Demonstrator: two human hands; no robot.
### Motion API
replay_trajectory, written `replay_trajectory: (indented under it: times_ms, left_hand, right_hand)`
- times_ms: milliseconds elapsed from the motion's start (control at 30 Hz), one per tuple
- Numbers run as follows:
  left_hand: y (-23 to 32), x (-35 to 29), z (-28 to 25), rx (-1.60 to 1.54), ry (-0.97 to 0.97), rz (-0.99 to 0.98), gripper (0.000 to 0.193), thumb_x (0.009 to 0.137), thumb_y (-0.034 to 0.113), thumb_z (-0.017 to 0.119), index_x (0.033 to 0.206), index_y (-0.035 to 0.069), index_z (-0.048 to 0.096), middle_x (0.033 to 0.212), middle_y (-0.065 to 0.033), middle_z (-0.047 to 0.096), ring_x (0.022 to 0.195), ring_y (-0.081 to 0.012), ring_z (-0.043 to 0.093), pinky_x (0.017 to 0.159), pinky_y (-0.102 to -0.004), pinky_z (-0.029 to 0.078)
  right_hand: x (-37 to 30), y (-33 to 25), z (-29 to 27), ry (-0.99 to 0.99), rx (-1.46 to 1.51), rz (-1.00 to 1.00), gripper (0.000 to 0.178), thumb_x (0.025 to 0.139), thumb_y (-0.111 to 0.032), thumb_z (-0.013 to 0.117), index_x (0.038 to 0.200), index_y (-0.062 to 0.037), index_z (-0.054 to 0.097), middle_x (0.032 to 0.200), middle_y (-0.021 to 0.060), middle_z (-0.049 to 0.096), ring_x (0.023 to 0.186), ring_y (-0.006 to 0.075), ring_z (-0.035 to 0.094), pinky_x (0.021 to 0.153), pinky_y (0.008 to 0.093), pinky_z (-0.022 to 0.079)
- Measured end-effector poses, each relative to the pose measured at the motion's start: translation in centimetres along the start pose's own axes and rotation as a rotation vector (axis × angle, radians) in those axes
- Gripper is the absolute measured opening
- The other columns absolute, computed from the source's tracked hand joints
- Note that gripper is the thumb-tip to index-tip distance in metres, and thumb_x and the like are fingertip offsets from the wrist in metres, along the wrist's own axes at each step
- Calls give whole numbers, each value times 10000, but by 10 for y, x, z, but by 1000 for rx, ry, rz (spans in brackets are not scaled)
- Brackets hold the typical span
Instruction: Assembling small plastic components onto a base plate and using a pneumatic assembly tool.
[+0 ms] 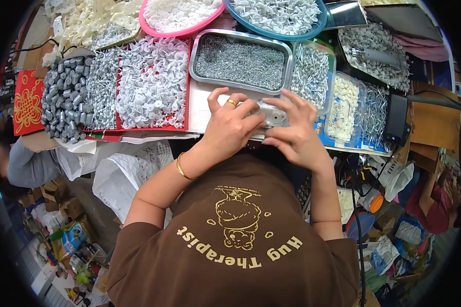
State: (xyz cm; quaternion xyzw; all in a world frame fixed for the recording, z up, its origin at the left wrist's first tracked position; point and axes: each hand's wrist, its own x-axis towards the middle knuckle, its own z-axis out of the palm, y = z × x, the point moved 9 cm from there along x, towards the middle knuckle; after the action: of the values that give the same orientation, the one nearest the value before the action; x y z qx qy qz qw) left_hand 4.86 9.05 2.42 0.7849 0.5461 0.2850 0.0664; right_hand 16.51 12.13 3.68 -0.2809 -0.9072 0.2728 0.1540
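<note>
My left hand (231, 122) wears a gold ring and is bent over the work spot at the table's front edge. Its thumb and forefinger come together at the left side of a small pale, clear-looking fixture (275, 117); what they pinch, if anything, is hidden. On the fixture's other side is my right hand (298, 128), its fingers and thumb apart and curved around it, with nothing visible between them. Just beyond the hands stands a metal tray (193, 66) of tiny grey metal pieces. White plastic disc-headed parts with metal pins (153, 82) fill a red box to the left.
Grey metal cylinders (66, 97) are heaped at the far left. Pink (143, 23) and teal (276, 36) bowls of parts stand behind. Clear tubs of pins (312, 66) and cream pieces (344, 110) sit right, beside a black device (397, 120) and cable. Another person (435, 197) is at right.
</note>
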Motion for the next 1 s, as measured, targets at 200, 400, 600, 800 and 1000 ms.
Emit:
replay_trajectory:
  times_ms: [200,400,600,800,1000]
  left_hand:
    - [-1,0,-1,-4,21,-1,144,838,254,726,961,178,732,958,28,628,1029,-194,591,1062,-520,249]
    - [-2,-2,-3,-28,36,1,154,833,250,724,962,167,712,966,19,618,1030,-191,588,1070,-521,248]
    - [-29,-17,-31,-58,83,-154,216,865,138,685,1069,203,711,1159,7,688,1118,-179,609,1074,-492,225]
    - [-178,-38,-134,581,240,-525,123,876,263,702,833,174,776,945,-22,672,972,-243,606,959,-507,290]
    - [-227,-48,-123,647,55,-720,179,808,331,769,854,159,791,991,-66,678,1016,-272,610,938,-497,321]
  right_hand:
    - [-2,65,-48,281,-64,311,221,765,-276,813,939,-146,772,1225,77,613,1189,304,512,1023,452,327]
    - [7,81,-40,317,-406,325,121,798,-201,778,852,-102,734,929,72,609,963,269,560,858,402,363]
    - [-5,93,-50,359,-5,400,131,893,-14,663,1023,-25,675,944,95,683,900,236,655,820,354,496]
    - [-15,50,-72,569,286,399,155,959,16,621,1111,30,646,951,95,719,863,149,682,789,265,533]
    - [-2,28,-27,430,601,379,92,956,44,603,1045,30,618,949,107,725,849,148,688,779,269,540]
